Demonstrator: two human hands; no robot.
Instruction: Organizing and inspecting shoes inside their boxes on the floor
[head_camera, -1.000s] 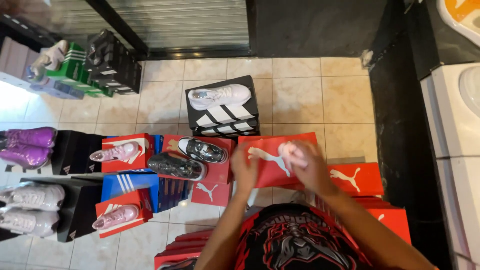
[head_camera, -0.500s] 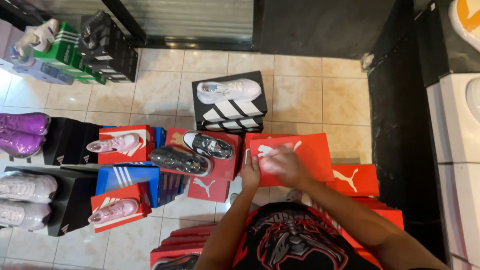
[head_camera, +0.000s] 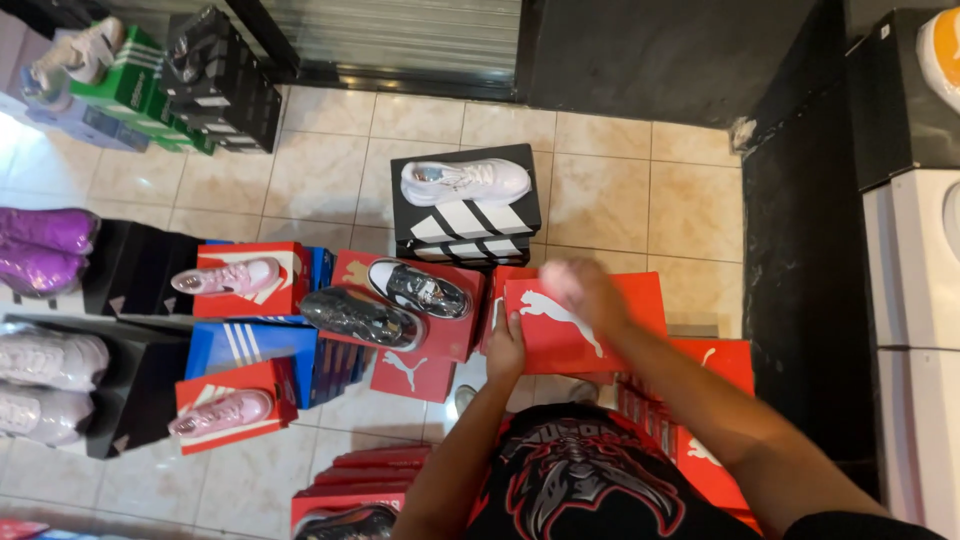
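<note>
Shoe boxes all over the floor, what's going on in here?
A person stands over stacked shoe boxes on a tiled floor. Their left hand grips the near edge of a red shoe box, while the right hand rests blurred on its lid. Beside it, two dark sneakers lie on another red box, and a white sneaker tops a black striped box.

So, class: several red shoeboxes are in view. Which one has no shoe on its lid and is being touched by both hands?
The red shoebox directly before the person: left hand grips its edge, right hand rests on its lid. The other fully visible red boxes carry shoes.
</note>
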